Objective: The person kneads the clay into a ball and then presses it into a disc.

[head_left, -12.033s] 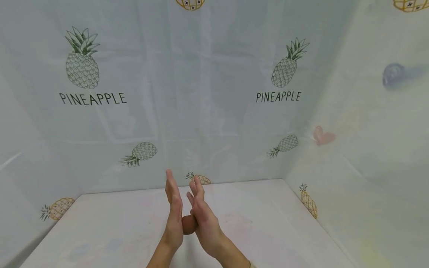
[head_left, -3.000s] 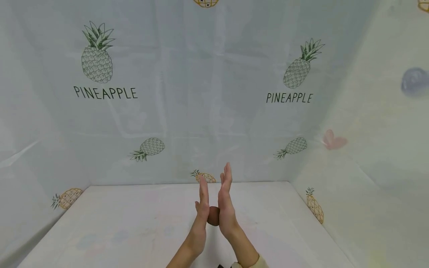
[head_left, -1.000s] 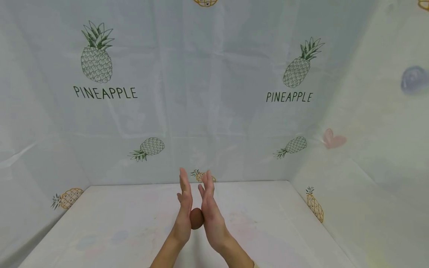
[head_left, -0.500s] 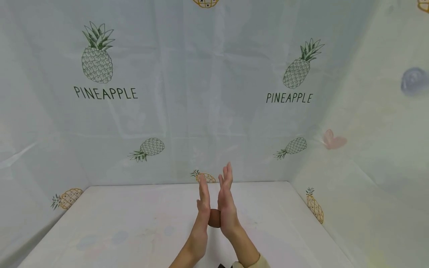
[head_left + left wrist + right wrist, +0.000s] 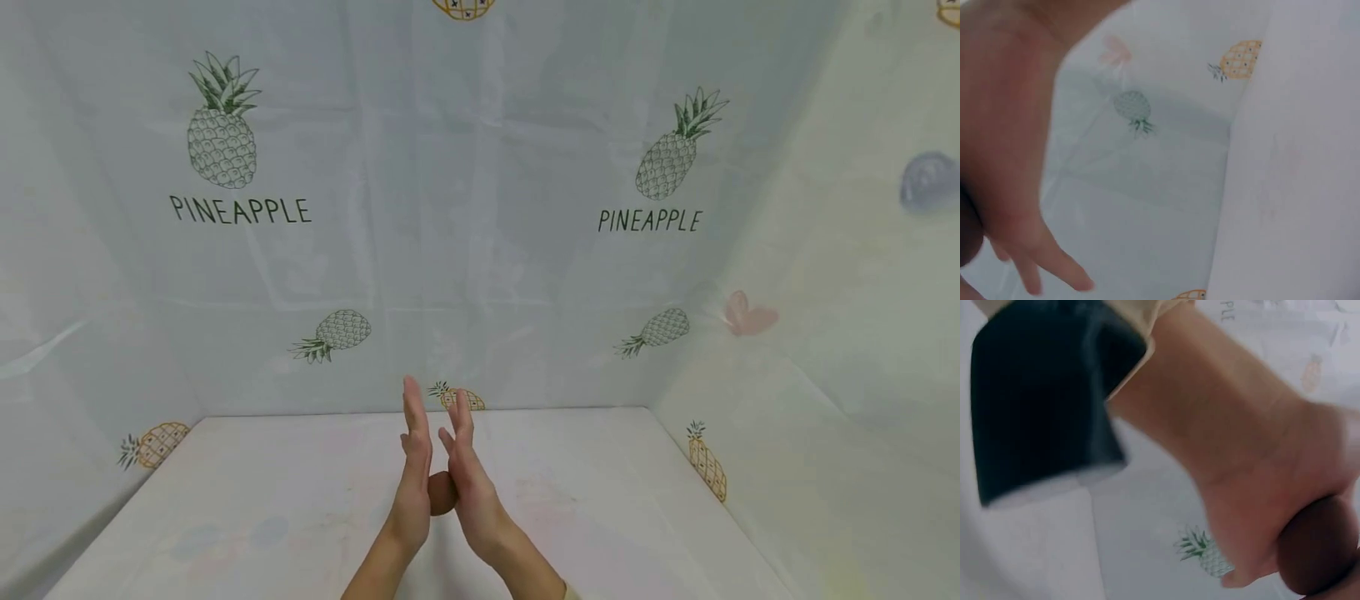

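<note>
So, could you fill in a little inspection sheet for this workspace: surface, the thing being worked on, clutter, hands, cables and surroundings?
Surface: white table with faint pink and blue patches.
Job's things: one brown rounded lump, held between the palms.
Clutter: nothing seen.
Hands: left hand and right hand face each other, fingers extended, both touching the lump.
Cables: nothing seen.
Surroundings: pale sheeting printed with pineapples behind the table and along both sides; a dark item by the beige sleeve in the right wrist view, too unclear to identify.
</note>
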`<state>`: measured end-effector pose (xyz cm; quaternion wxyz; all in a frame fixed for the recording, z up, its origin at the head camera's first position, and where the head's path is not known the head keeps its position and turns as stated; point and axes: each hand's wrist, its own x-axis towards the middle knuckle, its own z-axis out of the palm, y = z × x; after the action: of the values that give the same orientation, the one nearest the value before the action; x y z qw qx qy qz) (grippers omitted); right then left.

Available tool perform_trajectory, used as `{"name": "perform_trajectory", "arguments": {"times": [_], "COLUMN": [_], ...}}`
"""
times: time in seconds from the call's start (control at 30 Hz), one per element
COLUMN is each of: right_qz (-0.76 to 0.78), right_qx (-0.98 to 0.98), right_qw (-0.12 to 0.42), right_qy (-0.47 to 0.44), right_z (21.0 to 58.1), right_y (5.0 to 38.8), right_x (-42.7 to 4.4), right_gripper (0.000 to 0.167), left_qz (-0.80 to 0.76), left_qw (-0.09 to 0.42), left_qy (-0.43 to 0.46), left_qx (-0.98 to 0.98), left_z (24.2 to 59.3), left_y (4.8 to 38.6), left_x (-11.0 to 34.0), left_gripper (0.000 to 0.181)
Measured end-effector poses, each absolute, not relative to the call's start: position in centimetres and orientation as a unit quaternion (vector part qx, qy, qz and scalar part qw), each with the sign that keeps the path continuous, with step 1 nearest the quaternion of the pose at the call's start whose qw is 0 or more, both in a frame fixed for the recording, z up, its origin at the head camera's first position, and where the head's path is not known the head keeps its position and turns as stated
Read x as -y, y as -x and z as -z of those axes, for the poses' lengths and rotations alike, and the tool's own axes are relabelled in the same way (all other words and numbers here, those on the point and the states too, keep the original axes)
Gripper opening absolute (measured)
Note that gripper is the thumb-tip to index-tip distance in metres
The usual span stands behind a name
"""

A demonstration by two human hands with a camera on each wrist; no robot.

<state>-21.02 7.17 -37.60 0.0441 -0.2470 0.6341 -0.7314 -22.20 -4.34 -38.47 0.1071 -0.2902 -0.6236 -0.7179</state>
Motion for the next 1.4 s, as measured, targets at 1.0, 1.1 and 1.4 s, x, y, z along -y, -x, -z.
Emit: {"name": "perform_trajectory", "arguments": {"times": [1.0, 1.1, 1.4], "right_qz": [0.740, 0.721, 0.724], "right_qx": [-0.626, -0.648, -0.625], "right_qw": [0.018, 0.042, 0.049], "right_qy": [0.244, 0.242, 0.287], "right_z": [37.7, 37.7, 36.3], "right_y": [22.7, 21.8, 19.8], "right_x": [-9.0, -8.2, -7.6], "right_gripper": [0.060, 0.059, 0.056], "left_qz": [0.694, 0.705, 0.703], "left_qw": [0.081, 0.087, 0.117], "left_qy": [0.311, 0.296, 0.263], "left_qx": [0.644, 0.639, 0.650], "left_z": [38.6, 38.5, 39.2], "left_y": [20.5, 21.3, 23.4], "left_x": [2.6, 3.6, 5.1], "left_gripper": [0.057, 0.057, 0.059]}}
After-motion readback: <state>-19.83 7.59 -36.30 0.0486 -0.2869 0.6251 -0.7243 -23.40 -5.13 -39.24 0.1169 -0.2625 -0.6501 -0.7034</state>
